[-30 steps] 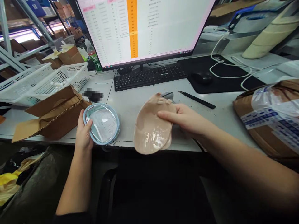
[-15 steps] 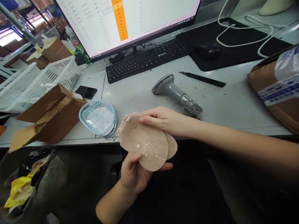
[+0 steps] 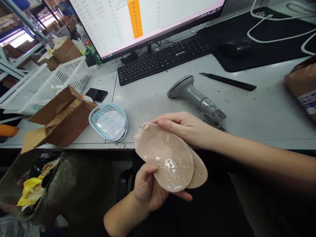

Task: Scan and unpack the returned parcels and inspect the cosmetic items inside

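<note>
Two beige silicone pads point(image 3: 168, 159), glossy and dotted with small holes, are stacked and held over my lap just off the table's front edge. My left hand point(image 3: 150, 189) cups them from below, thumb on the lower edge. My right hand point(image 3: 181, 126) pinches their upper edge from above. A clear blue-rimmed plastic case point(image 3: 108, 121) lies on the grey table point(image 3: 259, 112) to the left, untouched.
A grey barcode scanner point(image 3: 195, 97) lies behind my right hand. A black pen point(image 3: 228, 81), keyboard point(image 3: 163, 59), mouse point(image 3: 234, 49), monitor point(image 3: 145, 19), phone point(image 3: 96, 94), open cardboard box point(image 3: 61, 120) and white baskets point(image 3: 44, 85) surround it. A brown parcel point(image 3: 301, 87) sits far right; a rubbish bag point(image 3: 34, 191) below left.
My left hand set the clear case on the table and came under the pads. Both hands now hold the pads, lowered off the table edge; the scanner is uncovered.
</note>
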The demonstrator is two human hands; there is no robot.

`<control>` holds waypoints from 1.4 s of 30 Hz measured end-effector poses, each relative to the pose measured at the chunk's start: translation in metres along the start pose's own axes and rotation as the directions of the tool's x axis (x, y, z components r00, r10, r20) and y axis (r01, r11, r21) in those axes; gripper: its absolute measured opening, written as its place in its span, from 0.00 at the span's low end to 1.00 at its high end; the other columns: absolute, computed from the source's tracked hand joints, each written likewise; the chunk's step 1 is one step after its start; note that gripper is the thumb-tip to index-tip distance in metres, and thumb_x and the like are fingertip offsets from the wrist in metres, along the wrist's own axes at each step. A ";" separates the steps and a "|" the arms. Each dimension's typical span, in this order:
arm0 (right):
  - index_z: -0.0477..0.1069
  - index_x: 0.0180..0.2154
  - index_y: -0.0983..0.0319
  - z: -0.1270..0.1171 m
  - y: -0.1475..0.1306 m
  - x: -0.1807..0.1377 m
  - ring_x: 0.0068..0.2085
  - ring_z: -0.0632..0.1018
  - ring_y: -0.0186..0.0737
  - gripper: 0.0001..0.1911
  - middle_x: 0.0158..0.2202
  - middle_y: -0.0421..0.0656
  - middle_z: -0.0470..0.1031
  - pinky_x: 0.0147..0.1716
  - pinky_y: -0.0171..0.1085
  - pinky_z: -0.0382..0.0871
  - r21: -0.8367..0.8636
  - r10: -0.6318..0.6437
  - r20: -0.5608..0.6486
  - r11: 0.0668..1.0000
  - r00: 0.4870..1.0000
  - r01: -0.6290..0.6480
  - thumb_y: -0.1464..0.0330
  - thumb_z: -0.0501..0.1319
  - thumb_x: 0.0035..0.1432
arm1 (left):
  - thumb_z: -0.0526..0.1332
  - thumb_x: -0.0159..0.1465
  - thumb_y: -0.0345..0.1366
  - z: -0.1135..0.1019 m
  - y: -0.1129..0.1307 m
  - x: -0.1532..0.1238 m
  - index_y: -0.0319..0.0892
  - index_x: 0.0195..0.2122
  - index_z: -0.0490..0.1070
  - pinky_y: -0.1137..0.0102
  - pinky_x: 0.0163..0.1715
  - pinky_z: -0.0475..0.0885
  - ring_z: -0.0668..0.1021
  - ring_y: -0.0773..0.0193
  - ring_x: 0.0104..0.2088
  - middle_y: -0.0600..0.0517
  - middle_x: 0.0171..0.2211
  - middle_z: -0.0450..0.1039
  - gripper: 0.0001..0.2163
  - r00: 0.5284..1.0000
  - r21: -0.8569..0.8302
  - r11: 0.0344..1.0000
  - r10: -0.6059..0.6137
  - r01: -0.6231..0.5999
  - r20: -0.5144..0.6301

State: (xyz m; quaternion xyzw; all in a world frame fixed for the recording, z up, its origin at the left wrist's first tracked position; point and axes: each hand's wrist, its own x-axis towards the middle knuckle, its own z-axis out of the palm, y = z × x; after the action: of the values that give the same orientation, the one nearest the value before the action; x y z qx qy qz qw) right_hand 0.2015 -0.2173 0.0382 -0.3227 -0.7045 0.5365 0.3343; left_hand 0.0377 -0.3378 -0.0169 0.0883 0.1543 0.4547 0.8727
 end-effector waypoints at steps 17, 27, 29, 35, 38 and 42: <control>0.83 0.41 0.56 0.002 -0.006 -0.002 0.43 0.80 0.43 0.17 0.41 0.43 0.83 0.42 0.39 0.71 -0.238 -0.126 -0.040 0.965 0.991 0.113 0.56 0.58 0.66 | 0.65 0.60 0.34 -0.002 -0.002 0.003 0.37 0.61 0.69 0.59 0.38 0.84 0.83 0.49 0.46 0.40 0.49 0.80 0.27 0.990 0.061 0.997 0.062 -0.054 -0.126; 0.83 0.41 0.57 0.001 -0.004 -0.005 0.43 0.80 0.44 0.18 0.41 0.44 0.82 0.41 0.40 0.71 -0.260 -0.126 -0.024 0.959 0.992 0.115 0.54 0.59 0.65 | 0.65 0.60 0.34 -0.003 -0.004 0.004 0.38 0.64 0.66 0.59 0.37 0.83 0.83 0.49 0.45 0.40 0.48 0.80 0.29 0.980 0.124 0.988 0.109 -0.089 -0.167; 0.83 0.40 0.57 0.001 -0.004 -0.005 0.43 0.80 0.43 0.18 0.41 0.44 0.82 0.40 0.40 0.71 -0.263 -0.115 -0.018 0.959 0.993 0.107 0.54 0.59 0.65 | 0.65 0.61 0.34 -0.004 -0.004 0.004 0.39 0.64 0.65 0.59 0.38 0.83 0.82 0.49 0.45 0.40 0.48 0.80 0.29 0.980 0.129 0.987 0.114 -0.094 -0.163; 0.81 0.34 0.57 0.003 -0.007 -0.008 0.42 0.79 0.43 0.17 0.40 0.43 0.81 0.42 0.40 0.70 -0.303 -0.140 -0.021 0.944 0.990 0.127 0.56 0.58 0.65 | 0.67 0.60 0.34 -0.003 -0.006 0.004 0.44 0.65 0.64 0.57 0.40 0.82 0.80 0.46 0.49 0.43 0.50 0.78 0.31 0.963 0.202 0.970 0.175 -0.133 -0.207; 0.77 0.29 0.58 -0.001 -0.011 -0.011 0.42 0.79 0.43 0.19 0.41 0.44 0.80 0.42 0.40 0.70 -0.290 -0.155 -0.079 0.949 0.985 0.126 0.54 0.58 0.66 | 0.70 0.58 0.39 -0.001 -0.006 0.003 0.48 0.65 0.63 0.55 0.42 0.81 0.78 0.44 0.53 0.43 0.56 0.74 0.33 0.955 0.264 0.952 0.214 -0.156 -0.206; 0.78 0.33 0.58 -0.011 -0.015 -0.019 0.38 0.79 0.44 0.22 0.38 0.45 0.80 0.35 0.39 0.71 -0.046 -0.013 -0.216 0.999 0.976 0.003 0.47 0.61 0.61 | 0.71 0.57 0.49 -0.002 -0.007 0.001 0.48 0.64 0.65 0.55 0.46 0.80 0.79 0.45 0.51 0.42 0.56 0.74 0.35 0.945 0.322 0.926 0.268 -0.198 -0.188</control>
State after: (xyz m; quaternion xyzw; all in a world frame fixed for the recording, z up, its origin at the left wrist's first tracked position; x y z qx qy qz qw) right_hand 0.2203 -0.2299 0.0528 -0.3840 -0.6771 0.4807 0.4036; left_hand 0.0426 -0.3410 -0.0209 0.1841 0.3090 0.5342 0.7651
